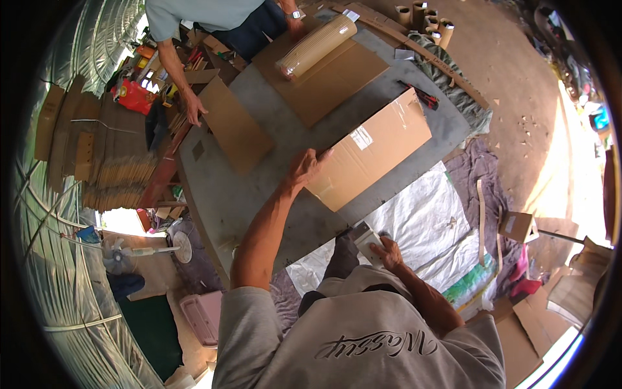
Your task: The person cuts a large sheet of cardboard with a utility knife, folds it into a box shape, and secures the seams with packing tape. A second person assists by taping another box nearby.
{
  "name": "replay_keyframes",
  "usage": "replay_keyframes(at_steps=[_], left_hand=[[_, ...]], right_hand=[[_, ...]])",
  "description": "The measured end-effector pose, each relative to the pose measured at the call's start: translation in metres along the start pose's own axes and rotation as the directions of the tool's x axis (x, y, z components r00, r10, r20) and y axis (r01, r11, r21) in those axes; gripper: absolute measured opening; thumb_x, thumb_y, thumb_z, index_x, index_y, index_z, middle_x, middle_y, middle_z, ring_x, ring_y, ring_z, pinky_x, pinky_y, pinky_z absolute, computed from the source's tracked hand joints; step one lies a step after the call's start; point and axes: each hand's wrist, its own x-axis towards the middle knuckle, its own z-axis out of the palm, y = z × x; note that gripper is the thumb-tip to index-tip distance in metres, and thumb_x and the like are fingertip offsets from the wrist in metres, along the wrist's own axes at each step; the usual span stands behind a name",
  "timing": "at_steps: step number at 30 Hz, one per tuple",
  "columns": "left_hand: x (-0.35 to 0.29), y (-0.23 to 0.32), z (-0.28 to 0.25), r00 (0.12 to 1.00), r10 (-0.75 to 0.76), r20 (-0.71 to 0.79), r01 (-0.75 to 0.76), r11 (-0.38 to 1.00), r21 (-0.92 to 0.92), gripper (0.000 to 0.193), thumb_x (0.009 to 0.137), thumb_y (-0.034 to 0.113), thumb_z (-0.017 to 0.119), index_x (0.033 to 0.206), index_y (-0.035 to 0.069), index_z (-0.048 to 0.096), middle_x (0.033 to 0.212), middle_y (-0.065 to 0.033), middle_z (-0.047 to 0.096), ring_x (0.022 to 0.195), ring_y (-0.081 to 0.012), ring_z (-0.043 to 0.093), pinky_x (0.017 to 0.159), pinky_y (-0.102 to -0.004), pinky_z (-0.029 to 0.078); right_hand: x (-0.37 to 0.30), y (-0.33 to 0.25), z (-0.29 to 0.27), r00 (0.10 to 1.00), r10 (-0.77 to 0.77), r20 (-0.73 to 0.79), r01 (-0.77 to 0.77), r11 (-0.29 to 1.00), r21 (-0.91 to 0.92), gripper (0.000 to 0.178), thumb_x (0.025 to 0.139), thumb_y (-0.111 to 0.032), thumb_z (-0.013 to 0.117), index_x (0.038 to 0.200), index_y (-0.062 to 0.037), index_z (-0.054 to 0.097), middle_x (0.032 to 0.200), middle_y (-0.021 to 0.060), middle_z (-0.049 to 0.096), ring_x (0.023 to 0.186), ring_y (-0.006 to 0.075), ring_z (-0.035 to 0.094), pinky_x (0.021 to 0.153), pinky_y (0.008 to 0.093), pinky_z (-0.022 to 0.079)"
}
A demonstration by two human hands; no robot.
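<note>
A brown cardboard box [369, 155] with a white label and strips of clear tape lies on its side across the grey tabletop [223, 188]. My left hand [309, 168] grips its near left end, fingers bent over the upper edge. Low in front of my body, beside the table's near edge, my right hand [387, 253] is closed on a pale, flat-sided object [368, 243] whose kind I cannot make out. Across the table another person stands, one hand [193, 107] at a flat cardboard sheet [236, 126]. Their other hand is near a ribbed tan roll [317, 48].
Under the roll lies a larger cardboard sheet [330, 84]. Red-and-black pliers [424, 96] rest beyond the box. Stacked cardboard [120, 172] stands left of the table, with a fan [181, 247] below. Cardboard tubes [433, 23] stand at the far right; white sheeting [421, 217] covers the near floor.
</note>
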Motion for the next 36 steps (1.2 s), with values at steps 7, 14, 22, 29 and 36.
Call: replay_keyframes(at_steps=[7,14,22,29,36], left_hand=[[0.029,-0.017,-0.045,0.965,-0.16,0.208,0.174,0.984,-0.05,0.071,0.095,0.069,0.046,0.097,0.003,0.073,0.081,-0.0248,0.068,0.078,-0.0429,0.065,0.072,-0.0447,0.05],[0.059,-0.066,-0.047,0.998,0.054,-0.044,-0.058,0.993,-0.098,0.082,0.093,0.073,0.045,0.095,-0.005,0.068,0.084,-0.0303,0.064,0.079,-0.0403,0.062,0.074,-0.0459,0.049],[0.119,-0.132,-0.046,1.0,-0.026,0.014,0.024,0.994,0.108,0.047,0.103,0.048,0.047,0.131,0.013,0.061,0.078,-0.0232,0.063,0.06,-0.0386,0.059,0.055,-0.0462,0.048],[0.084,-0.137,0.023,0.844,0.26,-0.469,-0.293,0.956,0.004,0.05,0.099,0.047,0.054,0.125,0.007,0.066,0.093,-0.0242,0.07,0.082,-0.045,0.066,0.076,-0.0505,0.052],[0.027,-0.084,0.083,0.973,-0.216,0.084,0.232,0.919,-0.319,0.057,0.096,0.05,0.055,0.117,-0.002,0.066,0.113,-0.0249,0.068,0.11,-0.0395,0.064,0.093,-0.0473,0.048]], right_hand=[[0.025,-0.048,0.001,1.0,0.015,-0.007,-0.015,0.999,-0.04,0.052,0.088,-0.048,0.063,0.084,0.0031,0.061,0.07,0.0179,0.06,0.066,0.0289,0.058,0.063,0.0422,0.043],[0.069,-0.075,0.018,0.975,-0.216,-0.046,0.21,0.971,-0.114,0.051,0.087,-0.048,0.064,0.079,0.0025,0.061,0.067,0.0163,0.057,0.066,0.0268,0.058,0.062,0.0414,0.042],[0.132,-0.147,0.024,0.949,-0.313,0.031,0.314,0.935,-0.163,0.037,0.086,-0.041,0.067,0.087,-0.0041,0.066,0.076,0.0173,0.057,0.074,0.0358,0.06,0.063,0.0451,0.042],[0.079,-0.143,0.019,0.98,-0.199,0.024,0.2,0.976,-0.091,0.041,0.087,-0.042,0.067,0.087,-0.0011,0.063,0.071,0.0177,0.056,0.069,0.031,0.057,0.062,0.0429,0.041],[0.055,-0.146,0.006,0.999,-0.051,0.002,0.051,0.998,-0.022,0.044,0.084,-0.041,0.067,0.077,0.0022,0.058,0.067,0.014,0.052,0.065,0.0229,0.051,0.061,0.0396,0.038]])
